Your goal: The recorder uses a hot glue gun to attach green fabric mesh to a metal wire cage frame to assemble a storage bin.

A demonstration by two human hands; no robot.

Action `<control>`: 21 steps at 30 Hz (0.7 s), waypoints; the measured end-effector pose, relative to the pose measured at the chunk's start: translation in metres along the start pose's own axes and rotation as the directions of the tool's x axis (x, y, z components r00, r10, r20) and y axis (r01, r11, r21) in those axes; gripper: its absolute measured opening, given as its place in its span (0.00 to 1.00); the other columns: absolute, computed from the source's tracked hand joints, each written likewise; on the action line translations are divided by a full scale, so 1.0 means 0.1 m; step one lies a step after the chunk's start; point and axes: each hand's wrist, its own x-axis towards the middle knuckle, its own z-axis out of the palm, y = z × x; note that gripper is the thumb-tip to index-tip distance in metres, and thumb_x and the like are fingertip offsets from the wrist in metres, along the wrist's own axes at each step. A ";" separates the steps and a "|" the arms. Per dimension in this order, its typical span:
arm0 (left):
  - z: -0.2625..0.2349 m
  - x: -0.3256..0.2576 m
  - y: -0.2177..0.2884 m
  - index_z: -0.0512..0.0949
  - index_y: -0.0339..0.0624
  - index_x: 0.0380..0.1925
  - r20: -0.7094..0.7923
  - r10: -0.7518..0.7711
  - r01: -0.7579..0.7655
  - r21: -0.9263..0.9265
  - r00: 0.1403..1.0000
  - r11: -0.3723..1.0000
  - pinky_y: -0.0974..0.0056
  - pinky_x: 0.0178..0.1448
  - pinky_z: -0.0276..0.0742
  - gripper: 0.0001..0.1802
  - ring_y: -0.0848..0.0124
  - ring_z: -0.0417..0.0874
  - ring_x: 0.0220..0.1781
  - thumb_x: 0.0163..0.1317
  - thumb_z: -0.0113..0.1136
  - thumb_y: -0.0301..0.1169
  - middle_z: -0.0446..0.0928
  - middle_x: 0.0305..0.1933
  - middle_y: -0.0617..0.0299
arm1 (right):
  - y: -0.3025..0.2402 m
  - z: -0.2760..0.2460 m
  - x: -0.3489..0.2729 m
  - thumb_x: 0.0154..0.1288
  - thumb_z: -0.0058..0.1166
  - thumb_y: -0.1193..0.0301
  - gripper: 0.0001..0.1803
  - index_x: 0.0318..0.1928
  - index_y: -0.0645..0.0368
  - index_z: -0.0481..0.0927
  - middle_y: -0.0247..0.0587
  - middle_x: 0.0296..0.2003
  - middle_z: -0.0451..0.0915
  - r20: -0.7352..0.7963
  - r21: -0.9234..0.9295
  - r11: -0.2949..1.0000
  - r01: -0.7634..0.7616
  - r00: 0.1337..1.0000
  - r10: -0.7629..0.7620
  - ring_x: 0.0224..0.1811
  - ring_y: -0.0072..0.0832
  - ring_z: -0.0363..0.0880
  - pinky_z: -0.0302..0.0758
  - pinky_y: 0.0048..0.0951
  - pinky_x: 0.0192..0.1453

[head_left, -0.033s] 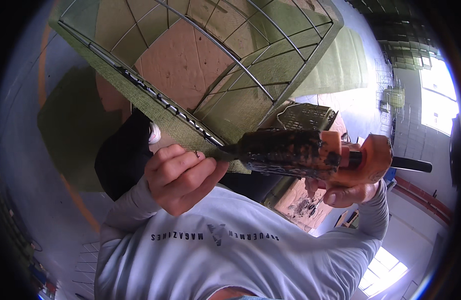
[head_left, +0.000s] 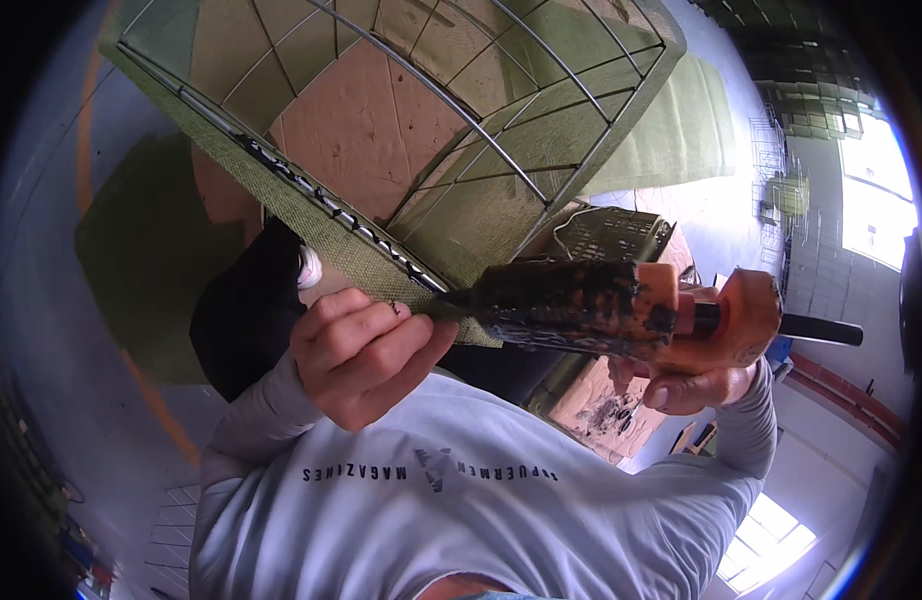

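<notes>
An orange glue gun (head_left: 581, 305), its barrel smeared black, is gripped from below in my right hand (head_left: 696, 390). A black glue stick (head_left: 826, 330) juts from its rear. The nozzle points left and rests at the near corner of a wire frame (head_left: 421, 70) lined with green woven fabric (head_left: 356, 255). My left hand (head_left: 371, 350) is closed, thumb and forefinger pinching the fabric's edge just beside the nozzle tip. Black glue (head_left: 336, 210) runs in patches along the frame's lower-left wire. The nozzle's very tip is hard to make out against the fabric.
Brown cardboard (head_left: 356, 120) with dark specks shows through the wire frame. Right of it stand a dark green perforated crate (head_left: 611, 235) and a glue-stained board (head_left: 601, 405). Green fabric (head_left: 671, 130) lies beyond. A dark-trousered leg (head_left: 246, 310) is below the frame.
The glue gun has shifted very slightly to the left at its rear. My left hand and the wire frame have not visibly moved.
</notes>
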 end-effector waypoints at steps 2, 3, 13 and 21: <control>0.00 0.01 0.00 0.84 0.48 0.22 -0.007 0.005 -0.005 -0.007 1.000 1.000 0.66 0.38 0.72 0.07 0.71 0.73 0.39 0.40 0.72 0.26 0.77 0.34 0.69 | 0.06 0.03 0.01 0.61 0.57 0.70 0.27 0.57 0.66 0.62 0.42 0.45 0.69 -0.031 -0.013 1.000 -0.007 1.000 0.007 0.43 0.28 0.71 0.72 0.29 0.48; 0.00 0.02 0.00 0.84 0.48 0.22 -0.002 0.001 -0.001 -0.008 1.000 1.000 0.66 0.38 0.72 0.07 0.71 0.73 0.39 0.40 0.72 0.26 0.77 0.34 0.68 | 0.08 0.05 0.02 0.61 0.58 0.70 0.27 0.57 0.65 0.62 0.42 0.43 0.70 -0.058 -0.022 1.000 -0.016 0.998 0.015 0.42 0.27 0.71 0.72 0.29 0.48; -0.05 0.04 -0.01 0.85 0.46 0.32 0.090 -0.056 0.056 -0.007 0.994 0.998 0.63 0.41 0.72 0.11 0.70 0.72 0.43 0.46 0.71 0.29 0.76 0.37 0.68 | 0.03 0.13 -0.06 0.51 0.67 0.75 0.16 0.42 0.53 0.79 0.40 0.33 0.80 -0.284 -0.202 0.962 0.185 0.929 -0.239 0.33 0.30 0.81 0.78 0.27 0.39; 0.01 0.10 -0.01 0.84 0.48 0.37 0.022 -0.152 0.151 0.035 0.988 0.988 0.62 0.46 0.71 0.13 0.68 0.70 0.47 0.49 0.68 0.31 0.76 0.39 0.68 | 0.33 0.14 -0.39 0.53 0.61 0.84 0.19 0.44 0.52 0.76 0.51 0.40 0.80 -0.281 -0.402 0.912 0.082 0.937 -0.208 0.43 0.39 0.81 0.77 0.36 0.48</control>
